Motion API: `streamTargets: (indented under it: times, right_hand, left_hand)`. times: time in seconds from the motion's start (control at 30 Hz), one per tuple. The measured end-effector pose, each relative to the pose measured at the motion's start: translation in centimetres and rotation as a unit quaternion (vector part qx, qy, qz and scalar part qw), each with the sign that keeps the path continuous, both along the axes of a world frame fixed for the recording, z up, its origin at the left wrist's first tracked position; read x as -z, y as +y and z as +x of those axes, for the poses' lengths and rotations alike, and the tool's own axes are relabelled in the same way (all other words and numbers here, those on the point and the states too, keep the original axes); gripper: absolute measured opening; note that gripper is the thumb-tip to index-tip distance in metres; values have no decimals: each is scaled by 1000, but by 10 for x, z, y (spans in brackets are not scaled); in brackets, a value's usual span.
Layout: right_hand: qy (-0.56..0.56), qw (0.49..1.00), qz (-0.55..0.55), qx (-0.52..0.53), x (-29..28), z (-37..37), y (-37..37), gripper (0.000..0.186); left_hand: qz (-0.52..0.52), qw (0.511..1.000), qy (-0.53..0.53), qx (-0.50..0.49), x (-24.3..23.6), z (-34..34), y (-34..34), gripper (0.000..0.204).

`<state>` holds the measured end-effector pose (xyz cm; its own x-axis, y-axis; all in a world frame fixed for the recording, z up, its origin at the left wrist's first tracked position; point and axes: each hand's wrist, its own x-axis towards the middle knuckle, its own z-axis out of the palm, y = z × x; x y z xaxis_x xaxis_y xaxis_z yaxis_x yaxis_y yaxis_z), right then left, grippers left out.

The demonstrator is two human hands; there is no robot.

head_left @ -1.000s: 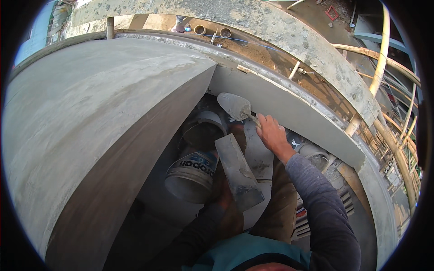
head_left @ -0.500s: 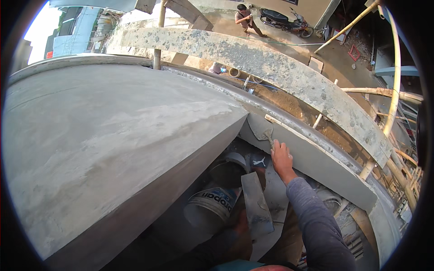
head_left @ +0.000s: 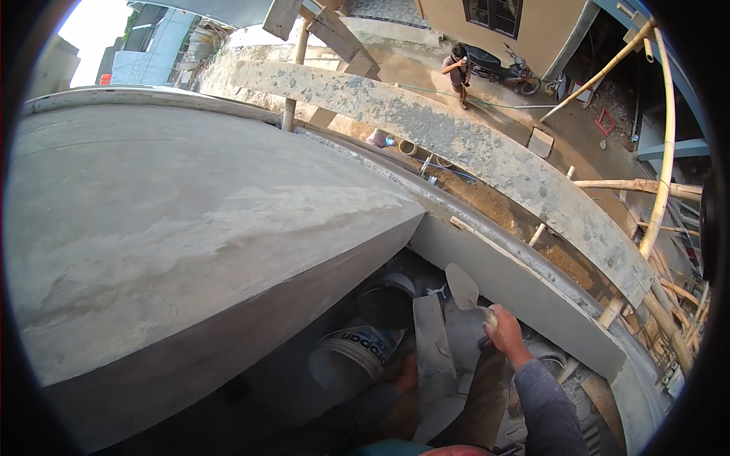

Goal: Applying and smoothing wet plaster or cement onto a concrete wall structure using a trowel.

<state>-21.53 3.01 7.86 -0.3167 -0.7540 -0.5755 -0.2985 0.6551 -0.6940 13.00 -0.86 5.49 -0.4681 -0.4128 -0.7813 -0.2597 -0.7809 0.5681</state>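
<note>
Gripping trowel (head_left: 461, 287) in right hand (head_left: 503, 331), pulled back from low wall (head_left: 521, 287) corner, apparently breaking contact there; can't tell grip of left hand (head_left: 409, 372) by grey board (head_left: 435, 336).

The right hand (head_left: 503, 331) gripped a trowel (head_left: 461, 287) beside a low grey wall (head_left: 525, 298); the shadowed left hand (head_left: 408, 374) was at a long grey board (head_left: 433, 334), its grip unclear, near a pale bucket (head_left: 350, 359).

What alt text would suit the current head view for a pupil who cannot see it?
A bare right hand grips a trowel by a low grey wall; the shadowed left hand is beside a long grey board, its grip unclear. A white bucket sits nearby, and beyond the wall a person stands by a motorcycle.
</note>
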Motion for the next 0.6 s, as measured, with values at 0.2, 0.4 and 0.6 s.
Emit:
streamTargets:
  times: [0.2, 0.4, 0.6]
  right_hand:
    - [91, 990, -20, 105, -55, -41, 76, 33]
    - [14, 993, 34, 108, -78, -68, 94, 29]
    - [-51, 989, -51, 131, -106, -81, 66, 39]
  left_hand:
    - [34, 999, 5, -29, -8, -47, -12, 30]
    - [-138, 989, 19, 44, -16, -94, -34, 23]
    - [-109, 979, 6, 173, -52, -138, -82, 27]
